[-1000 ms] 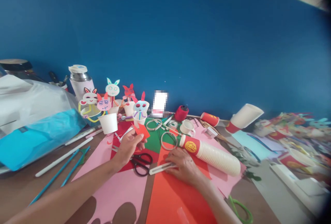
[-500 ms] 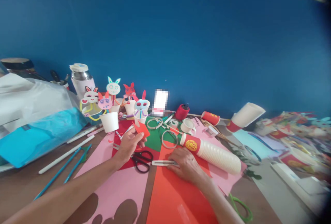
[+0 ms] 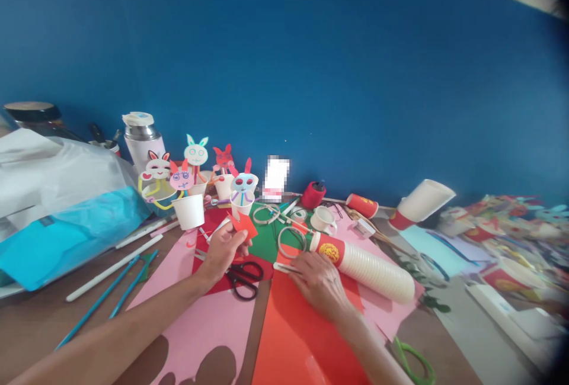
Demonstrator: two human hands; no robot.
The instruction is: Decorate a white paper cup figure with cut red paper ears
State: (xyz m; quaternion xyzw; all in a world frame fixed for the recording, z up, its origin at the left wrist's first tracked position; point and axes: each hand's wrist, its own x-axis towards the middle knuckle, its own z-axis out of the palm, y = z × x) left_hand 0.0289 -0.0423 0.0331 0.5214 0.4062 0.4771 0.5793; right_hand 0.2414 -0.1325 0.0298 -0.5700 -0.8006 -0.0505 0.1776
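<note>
My left hand (image 3: 224, 249) pinches a small orange-red piece of paper (image 3: 245, 228) with a pointed edge, held up over the table. My right hand (image 3: 317, 278) is closed around a slim white box cutter (image 3: 285, 268); its front end sticks out to the left of my fingers, low over the orange paper sheet (image 3: 306, 331). Black-handled scissors (image 3: 244, 278) lie between my two hands, their blades partly behind my left wrist. Just beyond my right hand is a grey ring of coiled wire (image 3: 292, 243).
A stack of paper cups (image 3: 377, 269) lies right of my right hand. Paper-cup bunny figures (image 3: 189, 210) stand at the back left beside a thermos (image 3: 141, 139). Green-handled scissors (image 3: 415, 361) lie front right. A plastic bag (image 3: 66, 177) fills the left side.
The box cutter in my right hand has turned and shifted right, with less of it showing beyond my fingers. My left hand keeps the orange-red paper in about the same place.
</note>
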